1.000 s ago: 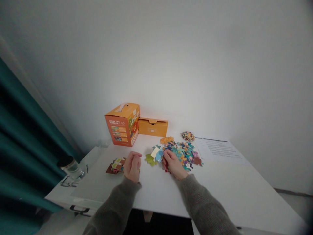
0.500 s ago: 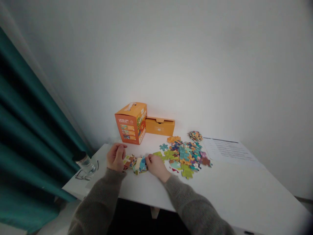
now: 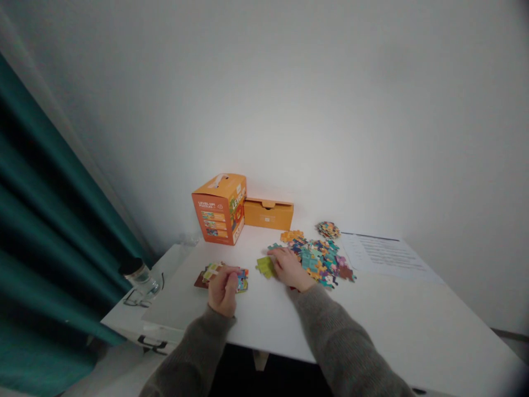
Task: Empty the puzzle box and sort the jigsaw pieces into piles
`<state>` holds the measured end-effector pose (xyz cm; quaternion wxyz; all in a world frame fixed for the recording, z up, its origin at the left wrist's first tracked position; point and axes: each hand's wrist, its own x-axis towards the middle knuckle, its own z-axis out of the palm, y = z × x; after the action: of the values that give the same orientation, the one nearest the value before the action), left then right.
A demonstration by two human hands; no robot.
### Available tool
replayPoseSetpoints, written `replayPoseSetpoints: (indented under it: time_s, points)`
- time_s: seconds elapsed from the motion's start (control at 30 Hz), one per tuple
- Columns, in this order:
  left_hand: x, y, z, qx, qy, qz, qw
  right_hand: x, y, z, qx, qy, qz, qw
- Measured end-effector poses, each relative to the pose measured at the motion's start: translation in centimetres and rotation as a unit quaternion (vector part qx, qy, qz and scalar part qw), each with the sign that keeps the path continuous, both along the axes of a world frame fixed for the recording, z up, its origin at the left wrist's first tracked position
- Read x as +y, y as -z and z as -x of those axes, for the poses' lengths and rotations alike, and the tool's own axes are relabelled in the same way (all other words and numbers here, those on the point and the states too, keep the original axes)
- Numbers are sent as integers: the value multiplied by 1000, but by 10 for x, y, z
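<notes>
My left hand (image 3: 223, 291) is closed over a small group of puzzle pieces (image 3: 243, 280) on the white table. A light green puzzle piece (image 3: 212, 271) shows at its fingertips, and the hand appears to pinch it. Some pieces under that hand are hidden. To the right, my right hand (image 3: 289, 269) lies palm down over the left side of a large heap of puzzle pieces (image 3: 318, 256), its fingers stretched out. Just beside those fingers is a lime green puzzle piece (image 3: 265, 267). Whatever is beneath the right palm is covered.
An orange puzzle box (image 3: 217, 212) and a lower open orange box (image 3: 268, 214) stand against the wall. Behind the heap sits a round pile of pieces (image 3: 328, 230), with printed paper (image 3: 380, 253) right of it. Glasses (image 3: 138, 299) and a lidded glass jar (image 3: 142, 278) are at left.
My left hand has moved right and now covers part of the small group. My right hand has left that group, moving right onto the large heap, and its fingers have straightened.
</notes>
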<state>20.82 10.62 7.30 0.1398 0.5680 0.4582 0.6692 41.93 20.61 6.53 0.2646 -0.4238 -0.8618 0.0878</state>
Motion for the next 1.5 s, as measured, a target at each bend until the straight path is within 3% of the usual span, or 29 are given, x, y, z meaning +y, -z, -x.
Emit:
replayPoseSetpoints:
  time_s: [0.17, 0.4, 0.5, 0.57, 0.63, 0.67, 0.73, 0.8, 0.87, 0.93, 1.23, 1.3, 1.5]
  points:
    - [-9, 14, -35, 179, 50, -84, 979, -15, 8, 1, -52, -77, 8, 996]
    - [-16, 8, -53, 225, 45, -100, 968, -16, 3, -5, -53, -68, 11, 996]
    - [-16, 9, -53, 231, 57, -93, 967, -14, 0, -13, -2, -47, 27, 999]
    - [-14, 13, -53, 230, 68, -83, 967, -15, -5, -17, 106, -29, 75, 991]
    - [-11, 17, -54, 223, 67, -67, 970, -18, -12, -17, 282, -50, 178, 941]
    - [-10, 18, -54, 217, 60, -62, 972, -21, -17, -16, 378, -77, 240, 891]
    - [-6, 19, -54, 202, 30, -68, 976, -30, -24, -11, 537, -135, 341, 759]
    - [-4, 19, -55, 195, -8, -78, 978, -39, -29, -6, 623, -169, 400, 651]
    - [-2, 17, -55, 195, -34, -78, 977, -48, -30, 0, 651, -179, 435, 596]
    - [0, 16, -56, 197, -43, -73, 977, -55, -27, 5, 654, -180, 460, 573]
    - [3, 18, -56, 224, -23, -66, 972, -69, -20, 15, 612, -180, 549, 539]
    - [3, 19, -56, 227, -20, -77, 971, -69, -19, 17, 614, -159, 532, 561]
    - [-1, 16, -57, 242, -26, -105, 964, -59, -11, 19, 604, -64, 438, 663]
